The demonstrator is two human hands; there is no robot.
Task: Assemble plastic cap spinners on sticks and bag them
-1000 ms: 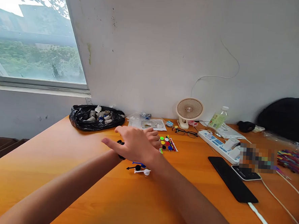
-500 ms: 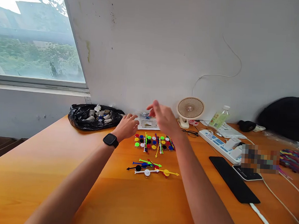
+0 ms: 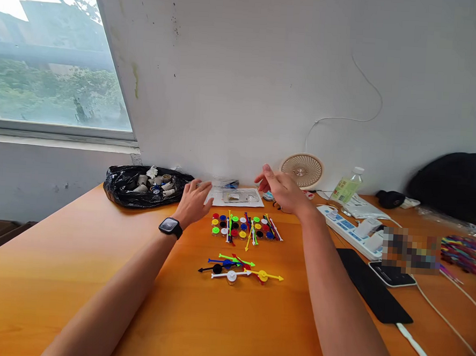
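Left hand (image 3: 195, 203) at centre of frame, raised, palm down, fingers extended and thumb held apart; black square-faced smartwatch (image 3: 171, 226) on that wrist. Right hand (image 3: 284, 191) right of centre, raised, fingers loosely bent, thumb parted from them. Both hands well apart from each other. Below and between them, mid-frame: small round plastic discs (image 3: 242, 234) in red, blue, green, white, yellow and black, set in a rough three-row grid, with slim coloured plastic arrows (image 3: 249, 238) lying across and beside them in bunches. Nearer the viewer, lower centre: cluster of flat plastic arrow spinners (image 3: 231, 276), white, yellow, black, blue, green and red, each visible hub round, several overlapping; red one partly hidden. All lie on the orange-brown wooden table (image 3: 213, 327). Beyond the hands: white sheet (image 3: 256, 199) under clear packaging, centre; crumpled black plastic bag (image 3: 116, 193) containing grey cylindrical pieces, left of centre; round beige fan (image 3: 301, 168), partly behind the right hand. Right side of frame: clear green-labelled bottle (image 3: 344, 191), white-and-blue power strip (image 3: 338, 223), flat black slab (image 3: 372, 285) partly covered by the right forearm. Window (image 3: 59, 76), upper left.
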